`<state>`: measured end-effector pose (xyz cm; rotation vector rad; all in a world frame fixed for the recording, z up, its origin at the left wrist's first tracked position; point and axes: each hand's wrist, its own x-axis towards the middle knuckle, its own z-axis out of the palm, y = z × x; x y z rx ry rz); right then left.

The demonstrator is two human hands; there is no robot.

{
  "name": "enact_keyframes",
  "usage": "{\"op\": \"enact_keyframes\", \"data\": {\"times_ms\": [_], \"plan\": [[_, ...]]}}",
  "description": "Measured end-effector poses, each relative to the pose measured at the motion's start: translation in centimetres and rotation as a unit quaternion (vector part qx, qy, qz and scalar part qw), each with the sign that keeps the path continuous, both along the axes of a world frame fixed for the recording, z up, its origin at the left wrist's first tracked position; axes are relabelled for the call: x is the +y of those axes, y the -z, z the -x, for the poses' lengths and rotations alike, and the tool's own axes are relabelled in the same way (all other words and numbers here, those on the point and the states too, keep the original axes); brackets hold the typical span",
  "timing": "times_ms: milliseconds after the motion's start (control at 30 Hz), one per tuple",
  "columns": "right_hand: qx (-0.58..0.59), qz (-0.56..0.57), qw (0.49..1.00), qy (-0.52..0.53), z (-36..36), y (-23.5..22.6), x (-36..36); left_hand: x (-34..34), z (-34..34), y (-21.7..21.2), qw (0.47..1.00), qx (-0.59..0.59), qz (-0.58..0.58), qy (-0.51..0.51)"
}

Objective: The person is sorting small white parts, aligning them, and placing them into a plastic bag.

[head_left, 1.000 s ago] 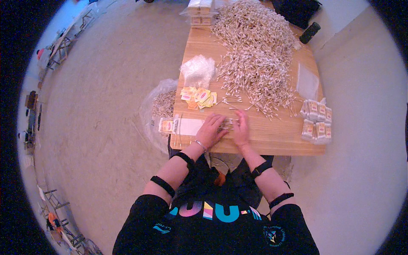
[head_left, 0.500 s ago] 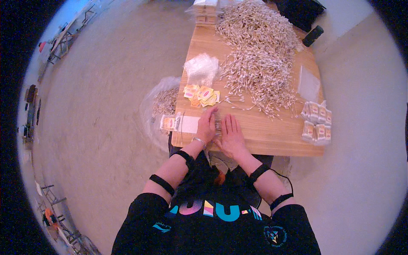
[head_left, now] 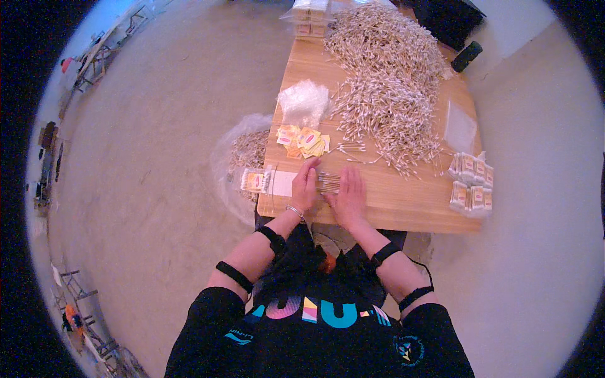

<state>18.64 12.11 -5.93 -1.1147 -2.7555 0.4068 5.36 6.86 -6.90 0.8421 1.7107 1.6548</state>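
Note:
A small row of cotton swabs (head_left: 328, 183) lies between my two hands on the wooden table, near its front edge. My left hand (head_left: 305, 189) rests along the swabs' left ends, its fingers stretched out and close together. At their right ends is my right hand (head_left: 349, 196), fingers extended and pointing away from me; its thumb reaches toward the left hand. Neither hand is wrapped round the swabs. Left of my left hand lies a white rectangular piece (head_left: 283, 184), and beyond it a filled pack of swabs (head_left: 255, 181) sits at the table's left edge.
A large heap of loose swabs (head_left: 391, 82) covers the far table (head_left: 403, 205). Yellow cards (head_left: 304, 140) and clear plastic bags (head_left: 304, 103) lie at left. Finished packs (head_left: 471, 179) stand at right, near a flat clear sleeve (head_left: 460, 128). A swab-filled bag (head_left: 230, 151) is beside the table.
My right hand has shifted slightly right, widening the gap between my hands and showing more of the swabs. The whole view has moved a little.

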Motion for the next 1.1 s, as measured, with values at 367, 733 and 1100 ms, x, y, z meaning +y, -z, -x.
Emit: {"op": "enact_keyframes", "data": {"times_ms": [367, 733, 1100], "plan": [[-0.117, -0.031, 0.989, -0.085, 0.5, -1.6, -0.3, 0.9, -1.2, 1.6, 0.999, -0.021, -0.015, -0.026], [-0.055, -0.034, 0.994, -0.085, 0.7, -1.4, 0.4, 0.1, -0.8, 0.6, 0.996, -0.083, -0.031, -0.001], [0.327, 0.075, 0.937, 0.096, 0.8, 1.7, 2.3, 1.0, -2.1, 0.8, 0.999, -0.026, -0.022, -0.004]]}}
